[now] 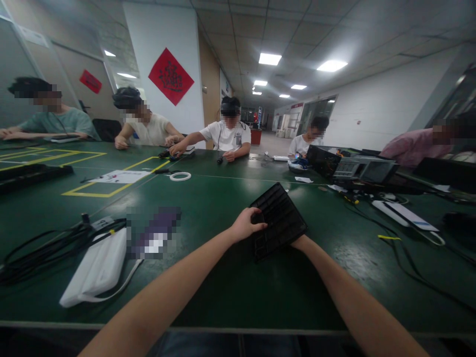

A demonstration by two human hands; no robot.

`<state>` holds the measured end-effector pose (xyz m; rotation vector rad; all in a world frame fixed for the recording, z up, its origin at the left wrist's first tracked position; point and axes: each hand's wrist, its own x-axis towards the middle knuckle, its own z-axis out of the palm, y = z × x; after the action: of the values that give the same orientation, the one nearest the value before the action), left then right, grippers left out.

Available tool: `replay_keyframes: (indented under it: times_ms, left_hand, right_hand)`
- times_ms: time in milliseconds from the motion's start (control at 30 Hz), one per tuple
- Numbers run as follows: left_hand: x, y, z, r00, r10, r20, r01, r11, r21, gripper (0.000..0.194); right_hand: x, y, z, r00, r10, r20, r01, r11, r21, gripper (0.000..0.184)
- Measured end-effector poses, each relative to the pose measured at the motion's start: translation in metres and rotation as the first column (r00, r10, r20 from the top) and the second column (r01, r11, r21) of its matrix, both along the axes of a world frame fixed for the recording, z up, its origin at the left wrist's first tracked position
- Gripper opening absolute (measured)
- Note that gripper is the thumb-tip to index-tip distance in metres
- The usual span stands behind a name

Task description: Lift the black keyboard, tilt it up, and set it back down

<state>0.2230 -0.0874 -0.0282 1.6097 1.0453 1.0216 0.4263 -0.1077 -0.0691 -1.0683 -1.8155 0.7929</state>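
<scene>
A black ribbed plastic tray [278,218] is held tilted above the green table [208,198] in front of me. My left hand [246,225] grips its near left edge, thumb over the rim. My right hand [297,243] is under the tray's right side, fingers hidden behind it; only the wrist shows.
A white pouch [97,267] and a bundle of black cables [48,243] lie at the left. A white ring [180,176] sits further out. Black equipment [353,168], a white power strip [405,214] and cables crowd the right. Several other people sit along the far side.
</scene>
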Motion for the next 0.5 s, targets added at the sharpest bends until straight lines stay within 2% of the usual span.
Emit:
replay_keyframes:
  times_ms: [33,67,133,167,267,367,500]
  left_hand:
    - [-0.001,0.001,0.002,0.991,0.082,0.108,-0.064,0.985,-0.161,0.034]
    - [-0.002,0.002,0.005,0.965,0.181,0.187,-0.117,0.943,-0.312,0.029]
    - [-0.007,0.005,0.011,0.906,0.340,0.251,-0.178,0.846,-0.502,0.023]
    - [-0.009,0.006,0.014,0.889,0.375,0.261,-0.191,0.824,-0.533,0.025]
    - [-0.014,0.006,0.023,0.871,0.386,0.303,-0.162,0.809,-0.564,0.025]
    - [-0.012,-0.001,0.028,0.895,0.302,0.328,-0.067,0.818,-0.572,0.015]
    - [-0.010,-0.010,0.030,0.937,0.161,0.311,0.038,0.835,-0.549,0.017]
  right_hand:
    - [0.001,-0.002,0.002,1.000,0.008,0.023,-0.008,1.000,0.000,0.045]
    - [0.003,-0.004,0.004,0.998,0.016,0.056,-0.017,1.000,0.002,0.044]
    - [0.005,-0.008,0.007,0.992,0.018,0.124,-0.019,1.000,0.007,0.043]
    - [0.006,-0.010,0.008,0.989,0.006,0.146,-0.007,1.000,0.009,0.043]
    - [0.003,-0.012,0.009,0.991,-0.037,0.128,0.040,0.999,-0.017,0.043]
    - [-0.004,-0.010,0.008,0.997,-0.022,0.081,0.027,0.998,-0.062,0.041]
    - [-0.010,-0.007,0.007,0.998,0.014,0.056,-0.010,0.997,-0.077,0.039]
